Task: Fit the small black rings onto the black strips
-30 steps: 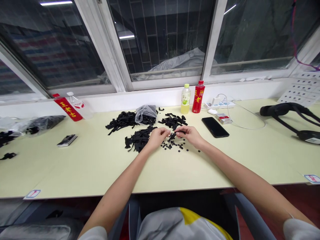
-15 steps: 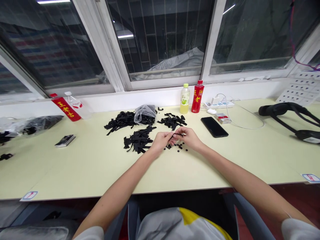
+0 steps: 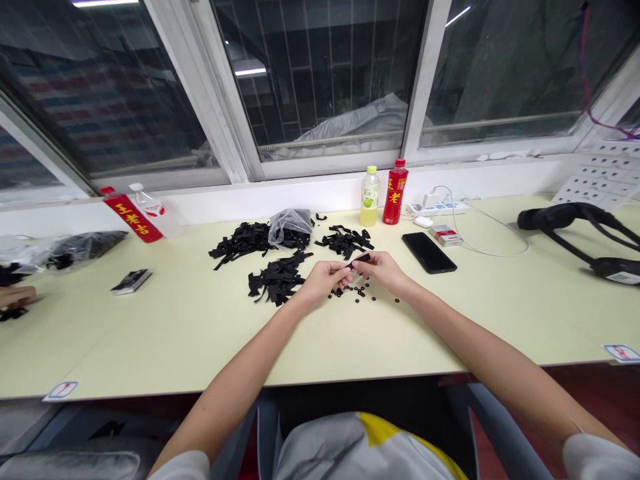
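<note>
My left hand [image 3: 324, 279] and my right hand [image 3: 380, 270] meet above the table, with a short black strip [image 3: 361, 259] pinched between their fingertips. Several small black rings [image 3: 356, 293] lie scattered just below my hands. The nearest heap of black rubber strips [image 3: 277, 280] sits left of my left hand. Another heap of strips [image 3: 345, 243] lies beyond my hands, and a third [image 3: 245, 239] runs up against a clear plastic bag [image 3: 291, 227]. The fingers hide how the strip and any ring meet.
A phone [image 3: 429, 253], yellow-green bottle [image 3: 370, 197] and red bottle [image 3: 395, 192] stand right and beyond. A power strip [image 3: 435, 208] lies by the window. A co-worker's hand [image 3: 15, 297] shows at the far left, near a black-filled bag [image 3: 85, 247].
My hands have drawn slightly closer, and the strip now shows as a short piece between the fingertips. A co-worker's hand has come into view at the left edge.
</note>
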A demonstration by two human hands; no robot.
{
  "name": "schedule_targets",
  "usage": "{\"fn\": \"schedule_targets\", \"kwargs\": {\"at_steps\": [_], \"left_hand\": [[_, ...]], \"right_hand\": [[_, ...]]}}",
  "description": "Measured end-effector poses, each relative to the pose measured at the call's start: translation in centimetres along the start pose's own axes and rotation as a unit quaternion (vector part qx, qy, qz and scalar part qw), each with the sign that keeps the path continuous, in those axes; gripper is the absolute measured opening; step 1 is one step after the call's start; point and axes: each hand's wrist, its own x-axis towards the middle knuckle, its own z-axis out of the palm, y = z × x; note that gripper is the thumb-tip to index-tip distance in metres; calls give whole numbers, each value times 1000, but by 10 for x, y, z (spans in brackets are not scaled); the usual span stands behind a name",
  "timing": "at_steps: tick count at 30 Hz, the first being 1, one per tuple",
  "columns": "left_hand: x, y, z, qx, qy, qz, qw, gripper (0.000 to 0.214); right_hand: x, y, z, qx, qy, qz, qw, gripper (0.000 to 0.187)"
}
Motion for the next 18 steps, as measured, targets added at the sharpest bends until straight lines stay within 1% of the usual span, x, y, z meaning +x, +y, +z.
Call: {"fn": "schedule_targets", "kwargs": {"at_steps": [4,6,9,12,14,16,18], "left_hand": [[-2,3,1,17,-14,11,1000,74],[-3,5,1,39,0,25,999,73],[-6,9,0,76,24,65,995,68],[-6,10,-1,78,6,93,993,65],[-4,7,-2,65,-6,84,994,65],[-1,3,-4,52,9,58,997,66],[3,-1,-8,40,39,31,998,66]], "right_hand": [[0,2,-2,-13,4,11,1000,49],[1,3,-3,-26,-5,16,1000,48],[1,5,-4,-42,-25,16,999,52],[2,8,-5,-54,-50,8,997,55],[3,10,-6,-70,-58,0,996,53],[4,11,-9,-105,-31,-17,994,45],[6,11,-15,-164,25,-42,985,30]]}}
